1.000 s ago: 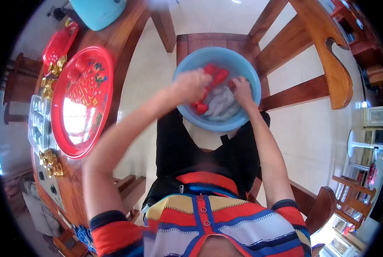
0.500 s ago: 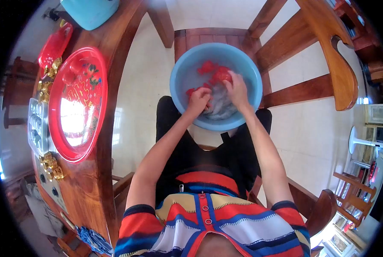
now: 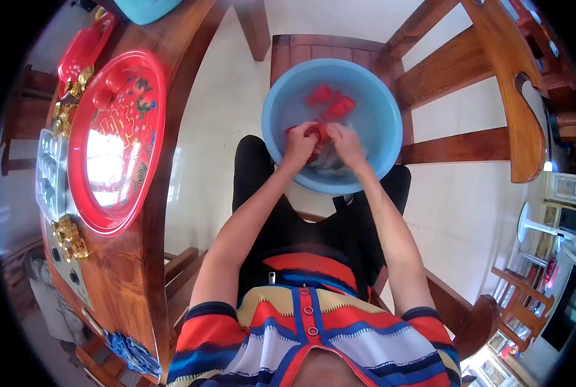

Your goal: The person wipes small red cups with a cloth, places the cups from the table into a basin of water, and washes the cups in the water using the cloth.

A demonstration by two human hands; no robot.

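Note:
Between my knees a round blue basin (image 3: 396, 132) of cloudy water stands on a wooden chair seat (image 3: 290, 55). In its near half my left hand (image 3: 301, 147) is closed around a small red cup-like piece (image 3: 319, 133), whose rim points to the right. My right hand (image 3: 347, 147) has its fingers bent together at that rim. Pale, wet cloth-like material (image 3: 330, 162) lies in the water below both hands. Farther back in the basin are more red pieces (image 3: 339, 108), apart from my hands.
At left is a wooden table (image 3: 130, 277) with a big red patterned tray (image 3: 75, 168), gold-coloured ornaments (image 3: 70, 237), a clear plastic box (image 3: 50, 174) and a red dish (image 3: 85, 55). The chair's backrest (image 3: 455, 61) rises at right of the basin. Blue cloth (image 3: 132, 353) hangs at the table's near end.
My right hand has left the red pieces at the back and come nearer to my left hand, at the red piece held there. The view has shifted slightly.

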